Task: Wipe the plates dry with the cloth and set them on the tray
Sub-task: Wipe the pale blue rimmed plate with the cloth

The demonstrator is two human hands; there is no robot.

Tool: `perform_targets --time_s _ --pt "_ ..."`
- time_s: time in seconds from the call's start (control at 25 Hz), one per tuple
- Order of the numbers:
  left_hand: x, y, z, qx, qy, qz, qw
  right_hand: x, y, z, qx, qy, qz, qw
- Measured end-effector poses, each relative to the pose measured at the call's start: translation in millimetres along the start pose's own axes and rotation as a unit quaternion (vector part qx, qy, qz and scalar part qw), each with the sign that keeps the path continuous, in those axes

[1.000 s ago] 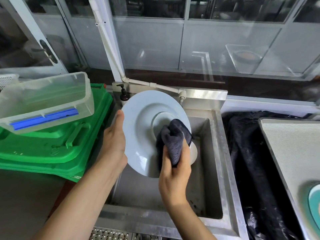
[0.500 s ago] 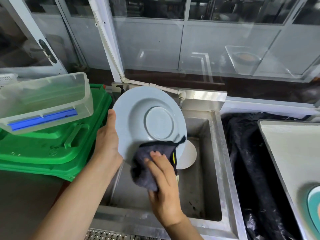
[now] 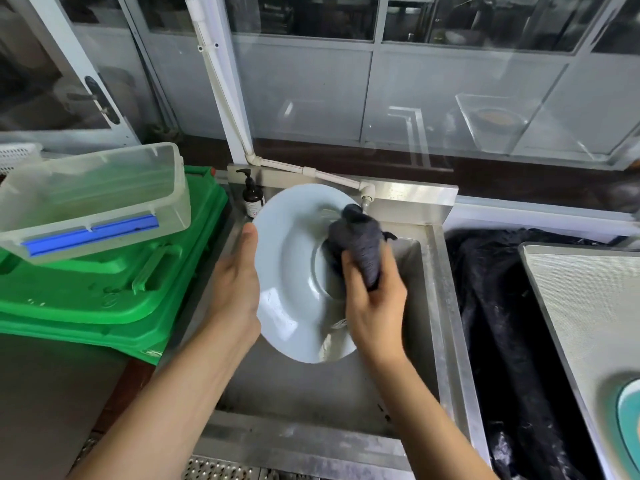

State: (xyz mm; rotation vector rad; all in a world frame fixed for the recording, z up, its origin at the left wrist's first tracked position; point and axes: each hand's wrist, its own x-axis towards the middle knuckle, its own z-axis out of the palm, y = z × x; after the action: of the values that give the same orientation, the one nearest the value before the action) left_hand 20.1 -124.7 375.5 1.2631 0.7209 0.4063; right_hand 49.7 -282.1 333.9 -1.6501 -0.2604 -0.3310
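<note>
A pale blue plate (image 3: 294,271) was held on edge above a steel sink (image 3: 446,306), its underside with the raised foot ring turned towards the camera. It was gripped at its left rim by the left hand (image 3: 239,289): the thumb was seen laid along the near face, while the fingers were hidden behind the plate, so their curl could not be made out. A dark grey cloth (image 3: 360,244) was bunched in the right hand (image 3: 375,306), whose fingers were closed round it, and was pressed against the plate over the right part of the foot ring; that part of the ring and the plate's right rim were covered by cloth and hand. The right hand and the cloth were blurred, so the fingertips could not be told apart. The sink floor below was largely hidden by the plate and both forearms. At the right, a grey tray (image 3: 588,306) was cut off by the picture's edge, and only a sliver of a teal plate (image 3: 628,420) was seen on it at the border. A dark cloth-like heap (image 3: 502,323) lay between sink and tray, its make unclear. To the left, a clear plastic box (image 3: 93,195) with a blue clip was resting on green plastic lids (image 3: 104,289), and a brown pump bottle (image 3: 252,199) stood at the sink's back corner, partly masked by the plate's rim.
</note>
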Motion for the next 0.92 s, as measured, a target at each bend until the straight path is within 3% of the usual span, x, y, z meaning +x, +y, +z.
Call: perform_targets --time_s 0.08,0.16,0.28,0.36,0.4,0.52,0.6,0.64,0.72,0.84,0.92 --pt "-1.2 0.7 3.4 0.029 0.013 -0.002 1.0 -17.2 -2.0 2.0 -0.041 -0.074 -0.106 0.991" --pt "-1.9 2.6 2.5 0.036 0.011 -0.004 0.999 -18.4 2.8 -0.6 -0.059 -0.078 -0.124 0.987" --pt "-5.6 -1.5 0.7 0.048 -0.03 0.001 0.998 8.0 3.3 -5.9 -0.036 0.075 0.071 0.994" --pt "-7.0 -5.9 0.4 0.053 -0.052 0.007 0.997 25.9 0.2 -8.0 0.003 0.108 0.167 0.98" --pt "-8.0 -7.3 2.0 0.054 -0.058 0.011 0.997 30.9 -4.6 -8.3 0.004 0.096 0.165 0.982" --pt "-11.8 -10.9 10.0 0.085 -0.056 0.037 0.994 29.4 -23.6 4.2 -0.043 -0.034 0.009 0.998" --pt "-14.6 -15.0 14.5 0.084 -0.051 0.056 0.994 20.2 -35.3 16.7 -0.085 -0.142 -0.095 0.982" --pt "-15.2 -16.1 16.3 0.076 -0.051 0.047 0.995 19.8 -37.1 20.1 -0.104 -0.156 -0.119 0.975" --pt "-14.5 -17.1 15.3 0.077 -0.042 0.016 0.996 29.9 -33.9 16.2 -0.107 -0.101 -0.08 0.986" --pt "-12.2 -18.6 8.7 0.071 -0.043 0.0 0.997 43.5 -19.6 -2.6 -0.091 0.019 0.088 0.992" --pt "-13.4 -18.6 9.4 0.064 -0.035 0.008 0.997 34.5 -14.8 -6.0 -0.084 0.027 0.086 0.992"
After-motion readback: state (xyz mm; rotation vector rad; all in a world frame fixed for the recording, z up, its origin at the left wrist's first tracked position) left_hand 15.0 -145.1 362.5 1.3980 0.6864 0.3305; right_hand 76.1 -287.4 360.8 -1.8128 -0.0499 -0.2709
